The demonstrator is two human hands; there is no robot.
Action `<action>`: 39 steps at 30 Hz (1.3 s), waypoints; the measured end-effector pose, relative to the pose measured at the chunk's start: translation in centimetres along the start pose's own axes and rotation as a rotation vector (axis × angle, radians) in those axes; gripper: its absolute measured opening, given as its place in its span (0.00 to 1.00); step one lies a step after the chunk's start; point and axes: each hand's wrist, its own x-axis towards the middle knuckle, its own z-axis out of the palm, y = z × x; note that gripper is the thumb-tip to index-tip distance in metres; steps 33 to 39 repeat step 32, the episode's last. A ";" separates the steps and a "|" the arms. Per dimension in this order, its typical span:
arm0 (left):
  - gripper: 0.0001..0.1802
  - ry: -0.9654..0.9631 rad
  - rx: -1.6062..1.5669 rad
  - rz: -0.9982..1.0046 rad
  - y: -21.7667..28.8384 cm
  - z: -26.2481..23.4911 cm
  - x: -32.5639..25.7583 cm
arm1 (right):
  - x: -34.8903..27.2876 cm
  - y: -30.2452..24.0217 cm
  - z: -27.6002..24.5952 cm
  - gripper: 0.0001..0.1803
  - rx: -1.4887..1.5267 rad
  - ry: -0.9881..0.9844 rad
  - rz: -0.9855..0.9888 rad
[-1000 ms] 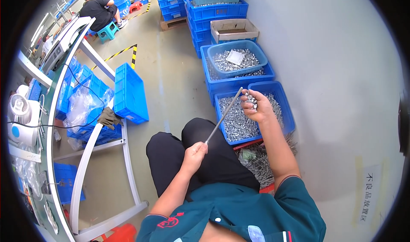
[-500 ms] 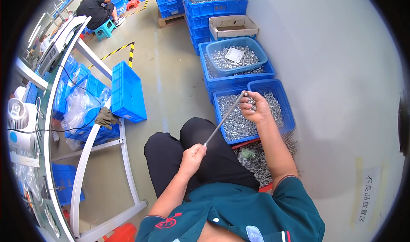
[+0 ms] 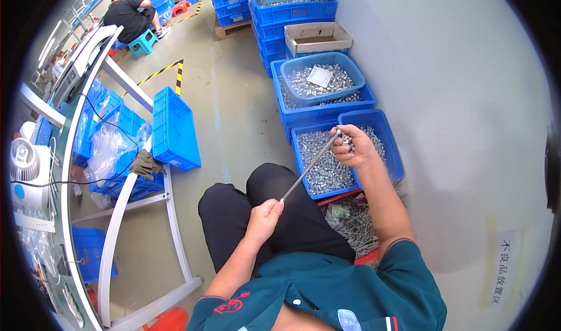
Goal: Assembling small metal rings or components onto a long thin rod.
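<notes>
A thin grey metal rod [image 3: 310,166] slants up from my lap toward the blue bins at my right. My left hand [image 3: 264,219] is closed around its lower end, above my thigh. At the rod's upper end, my right hand [image 3: 359,150] curls around several small silvery metal nuts [image 3: 349,141], with thumb and fingertips at the tip. Whether one nut sits on the rod's tip is too small to tell. Under my right hand, a blue bin [image 3: 297,156] holds many similar nuts, and a smaller blue bin [image 3: 399,158] overlaps its right side.
Many loose metal rods [image 3: 356,223] lie in a red container by my right thigh. Beyond are a light-blue basket of metal parts [image 3: 286,77], a cardboard box [image 3: 318,28] and stacked blue crates [image 3: 273,30]. A workbench [image 3: 73,173] stands left; a seated person [image 3: 131,18] is farther off.
My right hand has shifted slightly right and down, and the rod's upper end has moved with it. My left hand stays almost in place on the lower end.
</notes>
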 end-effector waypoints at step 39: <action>0.16 -0.062 -0.265 0.091 0.1 -0.1 0.2 | -0.3 0.9 0.5 0.15 0.149 -0.081 -0.068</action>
